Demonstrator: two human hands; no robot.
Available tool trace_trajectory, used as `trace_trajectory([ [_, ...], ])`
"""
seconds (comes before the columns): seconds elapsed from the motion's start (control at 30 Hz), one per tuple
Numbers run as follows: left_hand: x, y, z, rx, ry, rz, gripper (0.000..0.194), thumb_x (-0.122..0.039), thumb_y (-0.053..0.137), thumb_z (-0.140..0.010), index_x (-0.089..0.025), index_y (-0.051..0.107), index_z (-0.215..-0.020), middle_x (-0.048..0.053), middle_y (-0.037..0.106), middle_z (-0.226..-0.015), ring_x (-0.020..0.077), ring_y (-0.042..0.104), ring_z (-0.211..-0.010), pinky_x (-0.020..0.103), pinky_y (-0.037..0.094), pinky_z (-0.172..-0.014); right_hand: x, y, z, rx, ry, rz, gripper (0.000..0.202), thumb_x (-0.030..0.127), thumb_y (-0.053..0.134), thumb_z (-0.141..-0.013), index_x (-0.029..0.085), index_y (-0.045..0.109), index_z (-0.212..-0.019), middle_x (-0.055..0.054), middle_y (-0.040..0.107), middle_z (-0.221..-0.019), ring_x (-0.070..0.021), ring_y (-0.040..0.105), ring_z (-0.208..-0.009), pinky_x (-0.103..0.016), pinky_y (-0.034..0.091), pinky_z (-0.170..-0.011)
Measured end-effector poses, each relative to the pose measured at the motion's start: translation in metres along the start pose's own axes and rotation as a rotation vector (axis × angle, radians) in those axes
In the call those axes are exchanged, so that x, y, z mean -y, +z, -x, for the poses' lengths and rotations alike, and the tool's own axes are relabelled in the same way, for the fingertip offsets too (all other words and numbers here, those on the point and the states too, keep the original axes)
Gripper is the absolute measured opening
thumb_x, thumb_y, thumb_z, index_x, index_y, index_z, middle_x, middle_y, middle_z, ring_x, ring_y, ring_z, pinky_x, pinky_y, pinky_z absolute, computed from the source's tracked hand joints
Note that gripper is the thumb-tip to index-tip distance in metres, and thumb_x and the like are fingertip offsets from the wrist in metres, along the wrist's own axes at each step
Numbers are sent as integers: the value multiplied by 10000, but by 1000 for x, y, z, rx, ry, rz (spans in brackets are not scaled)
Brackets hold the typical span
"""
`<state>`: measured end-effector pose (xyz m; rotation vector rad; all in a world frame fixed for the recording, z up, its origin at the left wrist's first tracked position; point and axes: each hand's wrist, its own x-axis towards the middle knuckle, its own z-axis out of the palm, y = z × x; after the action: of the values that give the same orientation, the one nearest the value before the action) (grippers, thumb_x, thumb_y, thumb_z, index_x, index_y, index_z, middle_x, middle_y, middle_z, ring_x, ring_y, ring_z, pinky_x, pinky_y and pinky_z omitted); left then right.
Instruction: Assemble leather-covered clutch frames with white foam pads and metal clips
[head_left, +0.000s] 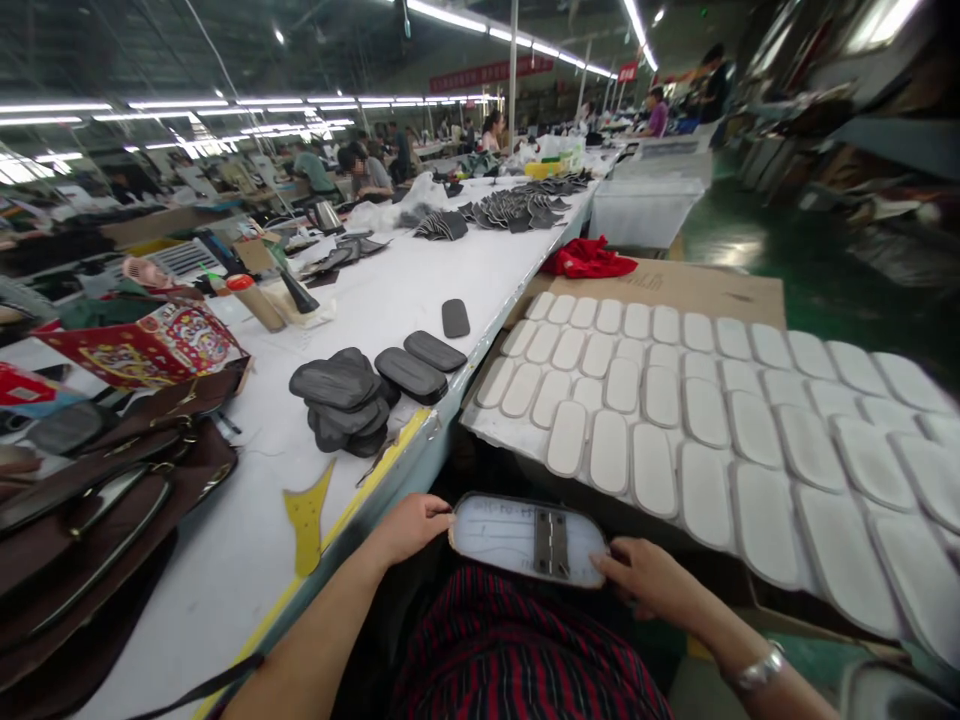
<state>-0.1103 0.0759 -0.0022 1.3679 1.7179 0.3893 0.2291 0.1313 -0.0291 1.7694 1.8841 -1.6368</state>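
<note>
Above my lap I hold an oval panel (495,530) with a pale, pen-marked face and a dark rim. A dark strip (551,543) with a slit down its middle lies across the panel's right half. My left hand (414,525) pinches the left end between thumb and fingers. The right end is gripped by my right hand (645,578), its thumb on the pale face and its fingers partly hidden. Left of the panel, on the white table (247,560), is a pile of dark oval pieces (341,400). Two more such pieces (412,373) lie beside the pile.
Rows of white oval pieces (705,412) cover a board to my right. A yellow template (306,525) lies near the table edge. Brown leather bags (112,500) and a red patterned box (150,345) stand at left. A red cloth (589,258) lies beyond the rows.
</note>
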Motion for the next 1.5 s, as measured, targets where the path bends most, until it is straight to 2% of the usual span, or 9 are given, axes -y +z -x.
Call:
trace_trajectory([
  [0.2, -3, 14, 2, -134, -95, -57, 220, -289, 493, -701, -141, 601, -579, -23, 528, -518, 120, 484, -566, 216, 301, -521, 0, 4, -1, 24, 26, 43, 333, 360, 318, -876, 155, 511, -698, -103, 641, -702, -185, 630, -557, -238, 473, -381],
  [0.4, 9, 26, -2, -108, -195, 112, 249, -279, 412, -741, -137, 616, -730, -6, 569, -560, 122, 528, -535, 203, 374, -490, -1, -2, -2, 71, -21, 70, 348, 356, 283, -889, 162, 502, -699, -103, 631, -701, -187, 632, -558, -236, 459, -376],
  [0.57, 5, 32, 11, -87, -221, 218, 354, -434, 392, -800, -147, 600, -806, 22, 624, -699, 145, 578, -632, 209, 420, -510, -9, -2, -6, 104, -39, 59, 361, 406, 276, -896, 173, 474, -705, -73, 604, -645, -173, 618, -534, -221, 438, -375],
  [0.73, -6, 30, 13, -189, -135, -173, 342, -364, 416, -797, -160, 493, -534, -12, 480, -493, 116, 461, -525, 219, 301, -496, -21, -5, -5, 65, -190, 188, 339, 351, 260, -900, 198, 448, -663, -22, 521, -566, -131, 533, -443, -231, 394, -406],
  [0.9, -4, 30, 4, -187, -115, -217, 309, -262, 402, -774, -168, 432, -481, -37, 377, -463, 103, 396, -509, 230, 249, -506, -15, -8, 9, -65, -379, 385, 360, 312, 242, -900, 208, 460, -634, -45, 552, -624, -164, 523, -569, -296, 361, -568],
  [1.23, -8, 33, 14, -182, -90, -338, 329, -299, 346, -842, -162, 607, -697, 69, 619, -689, 199, 556, -683, 293, 372, -650, -6, -9, 12, -132, -285, 550, 409, 351, 295, -900, 193, 475, -569, -34, 576, -592, -159, 519, -570, -280, 284, -557],
  [1.3, -16, 38, 17, -257, -13, -416, 303, -276, 376, -830, -153, 618, -965, 124, 636, -989, 260, 553, -933, 349, 381, -808, 1, -11, 12, -120, -298, 592, 416, 305, 296, -899, 182, 513, -566, -47, 593, -603, -158, 530, -578, -272, 294, -556],
  [1.37, -30, 53, 19, -319, 169, -493, 424, -264, 431, -806, -166, 493, -1215, 116, 497, -1271, 279, 420, -1164, 389, 291, -976, 8, -13, 12, -104, -310, 626, 414, 264, 308, -890, 174, 550, -567, -55, 607, -606, -154, 535, -574, -261, 308, -548],
  [1.5, -67, 104, 19, -41, 634, -538, 591, -288, 474, -806, -240, 290, -1366, 51, 328, -1418, 267, 291, -1263, 419, 206, -1044, 15, -17, 11, -90, -264, 642, 364, 235, 381, -852, 175, 595, -564, -49, 618, -572, -142, 542, -552, -237, 331, -531],
])
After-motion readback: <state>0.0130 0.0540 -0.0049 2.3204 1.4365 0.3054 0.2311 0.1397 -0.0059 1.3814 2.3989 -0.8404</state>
